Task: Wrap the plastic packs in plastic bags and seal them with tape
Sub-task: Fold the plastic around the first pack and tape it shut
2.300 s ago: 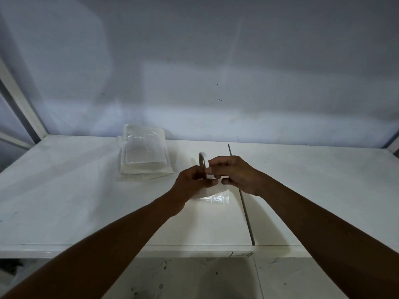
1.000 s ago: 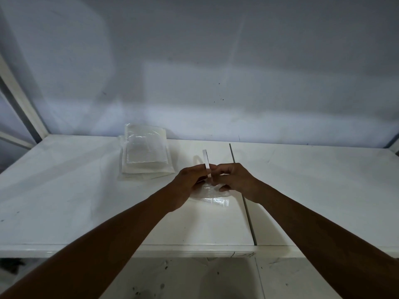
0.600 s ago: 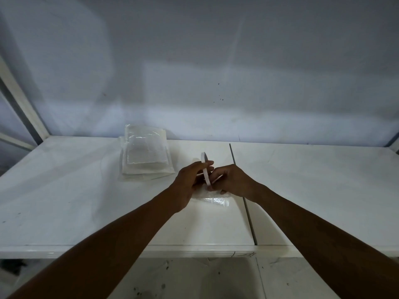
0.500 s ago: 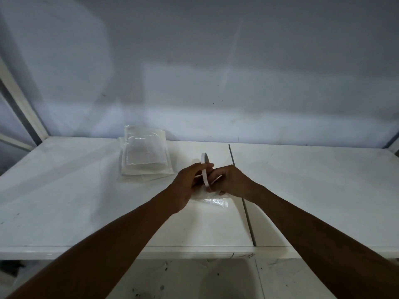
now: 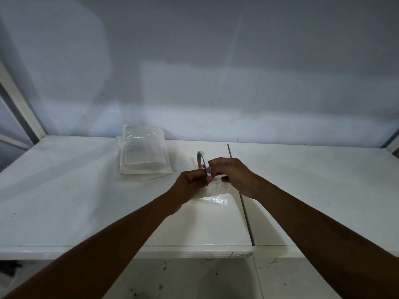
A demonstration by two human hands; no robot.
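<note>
A thin white roll of tape (image 5: 201, 159) stands on edge in the air over the middle of the white table (image 5: 64, 201). My left hand (image 5: 190, 184) grips its lower part with curled fingers. My right hand (image 5: 232, 173) pinches at the roll's near edge, fingers curled. Under both hands lies a clear plastic bag with a pack inside (image 5: 212, 196), mostly hidden by the hands. A stack of plastic packs (image 5: 143, 156) sits at the back left of the table.
A dark seam (image 5: 241, 199) runs front to back through the table just right of my hands. A grey wall (image 5: 216, 72) rises right behind the table. A white frame post (image 5: 19, 104) slants at the far left. The stained floor (image 5: 205, 281) shows below the front edge.
Both hands have lifted a little with the tape roll, and my right hand has come up over the roll's near edge. The bagged pack and the stack have stayed put.
</note>
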